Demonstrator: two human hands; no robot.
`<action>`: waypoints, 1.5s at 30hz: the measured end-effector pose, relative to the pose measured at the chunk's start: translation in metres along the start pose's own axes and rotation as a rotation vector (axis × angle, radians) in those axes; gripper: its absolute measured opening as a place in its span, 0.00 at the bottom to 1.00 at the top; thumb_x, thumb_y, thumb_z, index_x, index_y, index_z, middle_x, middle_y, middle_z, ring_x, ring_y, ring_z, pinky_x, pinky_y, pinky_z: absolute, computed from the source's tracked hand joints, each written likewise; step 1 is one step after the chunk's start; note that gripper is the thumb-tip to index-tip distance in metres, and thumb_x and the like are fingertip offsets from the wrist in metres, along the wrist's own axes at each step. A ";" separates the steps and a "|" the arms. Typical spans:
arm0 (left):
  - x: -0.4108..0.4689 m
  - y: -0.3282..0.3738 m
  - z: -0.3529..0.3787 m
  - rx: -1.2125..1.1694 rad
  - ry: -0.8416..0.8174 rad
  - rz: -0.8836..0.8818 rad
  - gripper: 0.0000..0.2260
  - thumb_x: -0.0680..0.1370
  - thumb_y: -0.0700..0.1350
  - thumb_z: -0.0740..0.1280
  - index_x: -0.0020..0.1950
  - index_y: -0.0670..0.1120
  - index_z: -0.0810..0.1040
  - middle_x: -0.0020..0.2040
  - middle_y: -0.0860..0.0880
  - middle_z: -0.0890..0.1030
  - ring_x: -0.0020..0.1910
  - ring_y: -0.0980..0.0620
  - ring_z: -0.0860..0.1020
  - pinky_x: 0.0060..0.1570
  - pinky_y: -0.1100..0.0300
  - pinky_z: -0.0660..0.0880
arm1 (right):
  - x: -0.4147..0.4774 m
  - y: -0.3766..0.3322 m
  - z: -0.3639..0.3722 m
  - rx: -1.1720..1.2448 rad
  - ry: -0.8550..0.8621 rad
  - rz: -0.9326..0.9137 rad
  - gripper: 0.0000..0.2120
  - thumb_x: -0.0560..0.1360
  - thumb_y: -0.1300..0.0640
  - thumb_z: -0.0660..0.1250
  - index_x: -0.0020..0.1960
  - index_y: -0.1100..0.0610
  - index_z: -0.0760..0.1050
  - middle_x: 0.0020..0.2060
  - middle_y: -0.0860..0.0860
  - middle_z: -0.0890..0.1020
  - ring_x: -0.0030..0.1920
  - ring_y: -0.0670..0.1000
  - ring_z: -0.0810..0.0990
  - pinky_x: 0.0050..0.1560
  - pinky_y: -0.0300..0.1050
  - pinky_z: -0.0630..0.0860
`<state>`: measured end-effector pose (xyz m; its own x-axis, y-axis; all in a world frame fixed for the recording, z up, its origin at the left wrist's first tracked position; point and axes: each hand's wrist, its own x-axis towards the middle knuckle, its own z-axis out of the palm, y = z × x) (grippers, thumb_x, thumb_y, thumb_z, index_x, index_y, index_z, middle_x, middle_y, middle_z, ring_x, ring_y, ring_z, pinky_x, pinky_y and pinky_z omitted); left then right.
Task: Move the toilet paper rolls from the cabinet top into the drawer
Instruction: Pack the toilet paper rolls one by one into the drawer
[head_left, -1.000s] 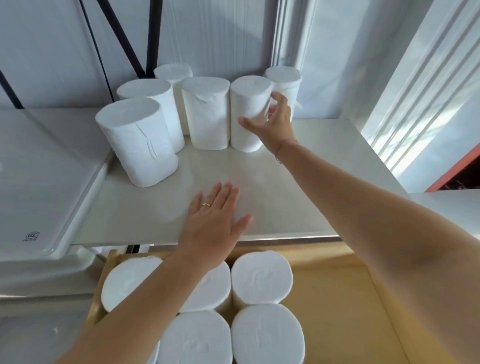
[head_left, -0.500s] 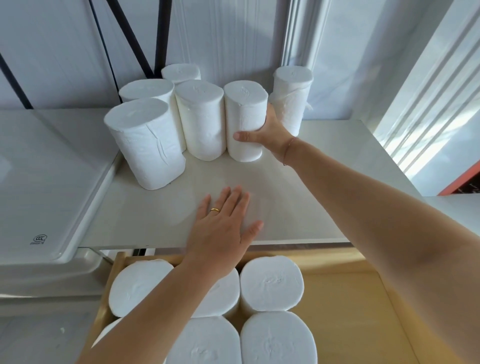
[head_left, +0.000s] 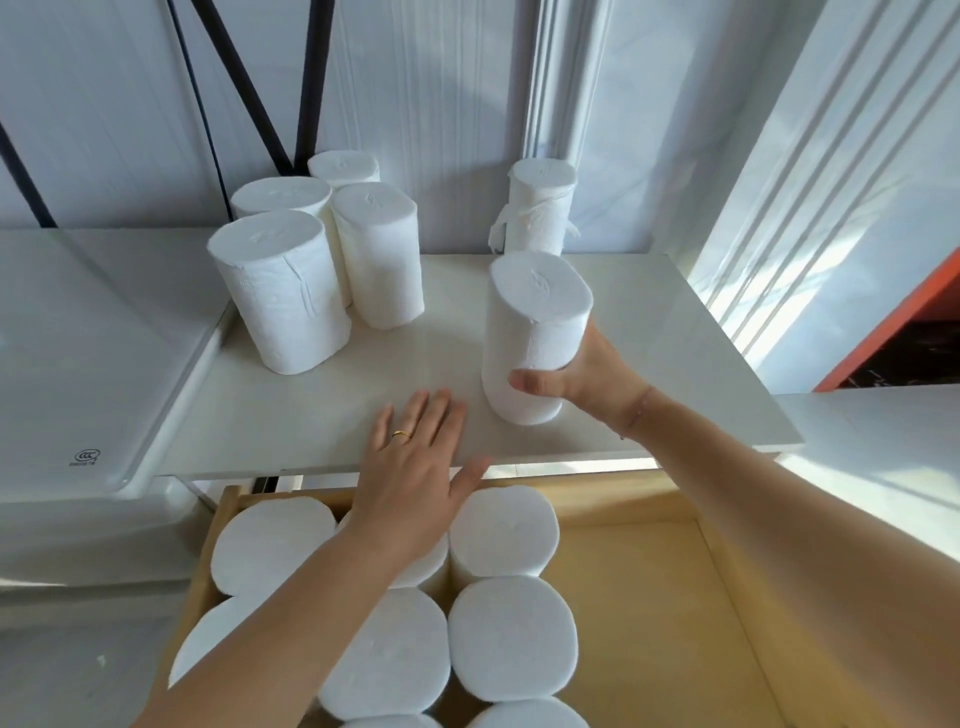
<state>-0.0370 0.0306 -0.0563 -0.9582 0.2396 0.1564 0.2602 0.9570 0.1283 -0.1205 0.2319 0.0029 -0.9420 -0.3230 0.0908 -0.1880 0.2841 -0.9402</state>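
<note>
right hand (head_left: 587, 379) grips one toilet paper roll (head_left: 535, 332) low on its side, thumb across the front, the other fingers hidden behind it. the roll is held roughly upright over the near right part of the worktop (head_left: 322, 415) — whether its base touches the surface cannot be told. a thin bracelet (head_left: 636, 413) sits at that wrist. left hand (head_left: 415, 478) lies flat and open, palm down, fingers straight on the worktop's front edge just left of the gripped roll, holding nothing; a gold ring (head_left: 401, 434) shows on one finger. further back on the left, four upright rolls (head_left: 280, 291) stand bunched together, touching. a lone roll (head_left: 540, 208) with a loose torn sheet stands by the back wall, behind the gripped one and apart from the bunch. below the front edge the wooden drawer (head_left: 649, 597) is pulled open — its left part packed with stored rolls (head_left: 511, 634) seen end-on, its right part bare wood.
</note>
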 end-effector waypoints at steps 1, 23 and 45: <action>-0.004 0.004 0.000 -0.012 -0.004 -0.001 0.36 0.74 0.65 0.35 0.76 0.48 0.55 0.78 0.49 0.55 0.76 0.49 0.50 0.72 0.49 0.43 | -0.013 -0.001 -0.003 0.002 0.002 0.009 0.49 0.58 0.51 0.79 0.74 0.56 0.59 0.65 0.56 0.74 0.66 0.55 0.73 0.67 0.60 0.71; -0.080 0.071 0.023 -0.083 -0.165 0.169 0.29 0.79 0.62 0.43 0.76 0.52 0.40 0.77 0.55 0.38 0.73 0.58 0.33 0.72 0.54 0.32 | -0.187 0.079 -0.007 -0.090 -0.013 0.325 0.50 0.58 0.55 0.80 0.71 0.45 0.55 0.61 0.47 0.73 0.63 0.49 0.73 0.63 0.53 0.75; -0.085 0.072 0.024 -0.059 -0.177 0.181 0.28 0.79 0.61 0.41 0.75 0.53 0.37 0.77 0.55 0.37 0.73 0.57 0.33 0.71 0.54 0.31 | -0.160 0.030 -0.047 -0.658 -0.615 0.261 0.55 0.63 0.52 0.79 0.74 0.31 0.44 0.76 0.38 0.50 0.76 0.46 0.55 0.74 0.47 0.59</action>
<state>0.0599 0.0833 -0.0839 -0.9000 0.4358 0.0094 0.4308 0.8859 0.1720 0.0113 0.3339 -0.0245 -0.6996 -0.5440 -0.4632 -0.2875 0.8078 -0.5145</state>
